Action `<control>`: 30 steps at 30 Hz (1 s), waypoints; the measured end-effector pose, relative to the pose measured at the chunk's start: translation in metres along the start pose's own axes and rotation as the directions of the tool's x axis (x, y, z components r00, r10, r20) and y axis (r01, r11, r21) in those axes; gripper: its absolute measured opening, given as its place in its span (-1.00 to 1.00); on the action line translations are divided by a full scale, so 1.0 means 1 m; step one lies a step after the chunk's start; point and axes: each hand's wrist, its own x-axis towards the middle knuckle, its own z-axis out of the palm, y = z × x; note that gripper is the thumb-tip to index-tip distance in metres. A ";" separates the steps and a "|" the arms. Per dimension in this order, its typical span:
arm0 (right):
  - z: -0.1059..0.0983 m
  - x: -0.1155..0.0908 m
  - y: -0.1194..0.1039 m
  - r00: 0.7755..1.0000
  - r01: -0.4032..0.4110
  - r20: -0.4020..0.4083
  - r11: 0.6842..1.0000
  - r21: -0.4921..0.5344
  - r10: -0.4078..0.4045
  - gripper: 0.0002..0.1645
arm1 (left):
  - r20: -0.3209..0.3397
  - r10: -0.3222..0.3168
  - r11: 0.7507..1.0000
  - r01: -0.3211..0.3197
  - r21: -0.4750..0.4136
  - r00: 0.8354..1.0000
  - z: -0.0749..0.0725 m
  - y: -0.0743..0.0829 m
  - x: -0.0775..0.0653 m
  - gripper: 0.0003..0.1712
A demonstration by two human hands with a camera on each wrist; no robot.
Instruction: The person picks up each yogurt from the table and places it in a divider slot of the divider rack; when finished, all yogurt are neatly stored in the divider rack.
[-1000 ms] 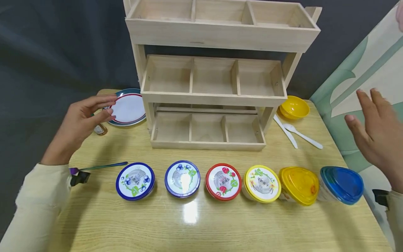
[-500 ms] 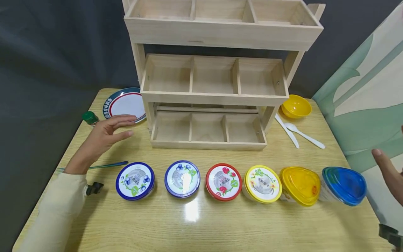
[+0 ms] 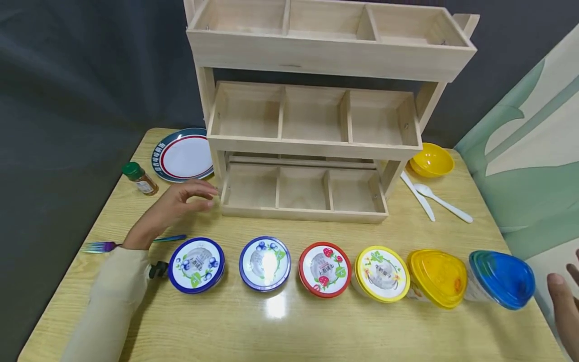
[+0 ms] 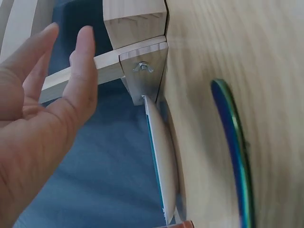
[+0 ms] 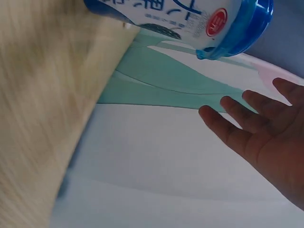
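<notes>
My left hand (image 3: 174,211) hovers above the table left of the wooden shelf (image 3: 294,213), fingers loosely bent and holding nothing. Under its forearm lies a fork (image 3: 101,247), its middle hidden; the left wrist view shows the fork's handle (image 4: 236,147). Behind this hand are a white plate with a blue rim (image 3: 187,156) and a green-capped spice bottle (image 3: 141,179). At the right edge my right hand (image 3: 565,311) is partly cut off; the right wrist view shows its fingers (image 5: 237,128) spread and holding nothing. Nearest to it stands a tub with a blue lid (image 3: 502,279).
A row of lidded tubs crosses the table: two blue-rimmed ones (image 3: 196,265), a red one (image 3: 324,270), a yellow round one (image 3: 382,274) and a yellow triangular one (image 3: 438,278). Back right are a yellow bowl (image 3: 431,161), a white knife (image 3: 418,196) and a white spoon (image 3: 445,203).
My left hand has moved right and nearer, away from the plate and bottle toward the shelf's left corner. My right hand has dropped down and outward to the view's edge. The tubs stay put.
</notes>
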 end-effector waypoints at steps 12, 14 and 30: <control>0.028 -0.036 0.023 0.984 -0.177 0.046 0.939 0.294 0.171 -0.22 | 0.036 -0.085 0.996 0.085 0.006 0.996 0.003 -0.006 0.010 -0.62; 0.031 -0.040 0.023 0.980 -0.199 0.047 0.936 0.291 0.194 -0.21 | 0.030 -0.079 0.997 0.079 -0.004 0.996 0.004 -0.006 0.012 -0.62; 0.036 -0.047 0.029 0.976 -0.216 0.095 0.927 0.308 0.196 -0.28 | 0.071 -0.126 0.990 0.130 -0.054 0.989 0.015 -0.017 0.017 -0.57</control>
